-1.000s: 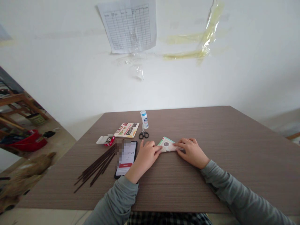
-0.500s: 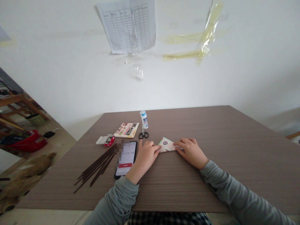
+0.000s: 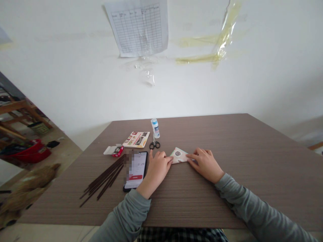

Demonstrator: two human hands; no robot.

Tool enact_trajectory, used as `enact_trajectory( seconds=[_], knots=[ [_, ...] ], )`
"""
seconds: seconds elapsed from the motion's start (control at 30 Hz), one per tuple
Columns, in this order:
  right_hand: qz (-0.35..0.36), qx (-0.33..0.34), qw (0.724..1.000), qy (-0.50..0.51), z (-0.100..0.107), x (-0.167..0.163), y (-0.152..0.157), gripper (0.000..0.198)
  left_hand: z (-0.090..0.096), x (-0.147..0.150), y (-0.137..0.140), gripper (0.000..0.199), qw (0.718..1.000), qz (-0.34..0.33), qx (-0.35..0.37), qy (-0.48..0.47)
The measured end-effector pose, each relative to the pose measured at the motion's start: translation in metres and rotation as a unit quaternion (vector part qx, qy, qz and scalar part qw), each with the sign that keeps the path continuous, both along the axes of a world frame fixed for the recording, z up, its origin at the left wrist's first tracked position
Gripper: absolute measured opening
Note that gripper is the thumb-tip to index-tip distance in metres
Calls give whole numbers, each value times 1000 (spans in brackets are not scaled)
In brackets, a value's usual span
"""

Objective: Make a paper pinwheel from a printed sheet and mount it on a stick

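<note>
A small piece of patterned paper (image 3: 178, 156), folded to a triangle, lies flat on the table between my hands. It is pale with green and pink edges and a grey round print. My left hand (image 3: 158, 168) presses the paper's left corner with thumb and fingertips together. At the right corner, the fingers of my right hand (image 3: 205, 164) are closed on the edge. Just beyond my left hand lie black-handled scissors (image 3: 154, 145). A phone (image 3: 135, 171) with a timer on its screen rests beside my left wrist.
A white glue bottle (image 3: 155, 128) with a blue cap stands behind the scissors. To the left are a printed card (image 3: 136, 139), an open red-and-white box (image 3: 117, 151) of small items and several thin dark sticks (image 3: 103, 178). The brown table (image 3: 252, 188) meets a white wall (image 3: 101, 90).
Both hands stay at the paper's corners, with only very slight finger shifts. The paper and the other things on the table keep their places.
</note>
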State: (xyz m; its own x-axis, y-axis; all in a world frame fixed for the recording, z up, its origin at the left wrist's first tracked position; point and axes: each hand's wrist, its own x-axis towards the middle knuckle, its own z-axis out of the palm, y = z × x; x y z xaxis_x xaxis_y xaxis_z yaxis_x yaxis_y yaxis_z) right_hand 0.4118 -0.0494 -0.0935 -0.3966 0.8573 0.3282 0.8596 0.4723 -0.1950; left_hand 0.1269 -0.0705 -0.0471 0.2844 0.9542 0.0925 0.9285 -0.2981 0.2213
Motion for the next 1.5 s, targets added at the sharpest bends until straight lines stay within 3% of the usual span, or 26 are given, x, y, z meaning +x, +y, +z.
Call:
enact_trajectory(
  seconds=[0.6,0.83,1.03,1.5],
  knots=[
    [-15,-14,1000,-18,0,-2,-1,41,0,4,-4,36,999,34,9,8],
    [-20,-3,999,-26,1,-3,-1,39,7,11,-8,42,997,53,-7,55],
    [-35,-19,998,-47,7,-7,-5,40,7,14,-12,40,995,66,20,77],
    [-49,-19,997,-51,9,-12,-7,38,19,17,-14,45,991,68,-13,111]
  ],
)
